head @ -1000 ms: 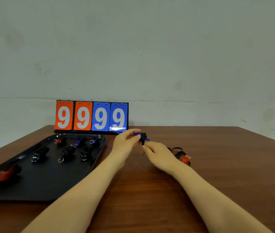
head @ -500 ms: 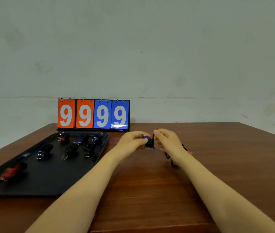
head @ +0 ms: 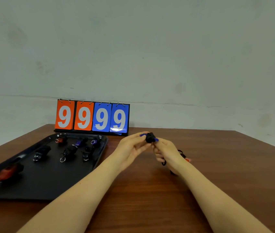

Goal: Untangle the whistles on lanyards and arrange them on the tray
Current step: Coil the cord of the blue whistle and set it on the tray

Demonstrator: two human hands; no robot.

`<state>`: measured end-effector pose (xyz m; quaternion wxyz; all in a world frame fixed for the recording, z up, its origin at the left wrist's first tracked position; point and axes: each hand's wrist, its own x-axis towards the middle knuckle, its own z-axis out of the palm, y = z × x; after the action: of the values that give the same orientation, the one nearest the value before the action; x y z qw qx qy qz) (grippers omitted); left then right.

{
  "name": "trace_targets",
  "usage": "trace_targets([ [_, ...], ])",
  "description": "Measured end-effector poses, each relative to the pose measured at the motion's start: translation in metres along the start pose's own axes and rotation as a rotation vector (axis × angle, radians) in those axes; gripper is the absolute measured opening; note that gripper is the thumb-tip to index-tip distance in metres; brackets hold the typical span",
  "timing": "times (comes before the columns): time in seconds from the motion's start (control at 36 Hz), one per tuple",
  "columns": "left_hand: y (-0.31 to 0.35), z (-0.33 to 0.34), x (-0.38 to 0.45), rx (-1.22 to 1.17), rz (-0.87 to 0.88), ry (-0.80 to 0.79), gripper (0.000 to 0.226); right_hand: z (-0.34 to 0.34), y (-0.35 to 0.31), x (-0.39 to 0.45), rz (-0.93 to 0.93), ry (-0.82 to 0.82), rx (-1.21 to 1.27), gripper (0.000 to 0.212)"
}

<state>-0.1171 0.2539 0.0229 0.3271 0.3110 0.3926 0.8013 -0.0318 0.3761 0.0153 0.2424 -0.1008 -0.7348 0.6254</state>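
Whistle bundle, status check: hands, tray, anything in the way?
Left hand and right hand both pinch the black-and-blue whistle bundle above the table. Tray holds seven whistles. Path to tray open.

Bare table (head: pixel 150 207) lies open before the tray (head: pixel 49 187); the scoreboard (head: pixel 92 117) blocks its far edge.

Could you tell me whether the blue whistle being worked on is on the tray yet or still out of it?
Out. The blue whistle is held above the table between the left hand and right hand, right of the tray.
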Motion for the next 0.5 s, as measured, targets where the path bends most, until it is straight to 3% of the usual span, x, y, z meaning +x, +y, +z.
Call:
trace_targets([
  [0.08,-0.001,0.000,0.002,-0.066,0.035,0.036,0.019,0.002,0.003,0.001,-0.008,-0.032,-0.119,0.036],
  [0.22,-0.004,-0.004,0.004,0.053,0.104,0.146,0.021,0.006,0.010,0.001,-0.217,-0.054,-0.612,0.038],
  [0.5,-0.007,-0.016,0.012,0.635,0.267,0.317,0.022,0.007,0.010,0.003,-0.299,-0.023,-0.764,0.027],
])
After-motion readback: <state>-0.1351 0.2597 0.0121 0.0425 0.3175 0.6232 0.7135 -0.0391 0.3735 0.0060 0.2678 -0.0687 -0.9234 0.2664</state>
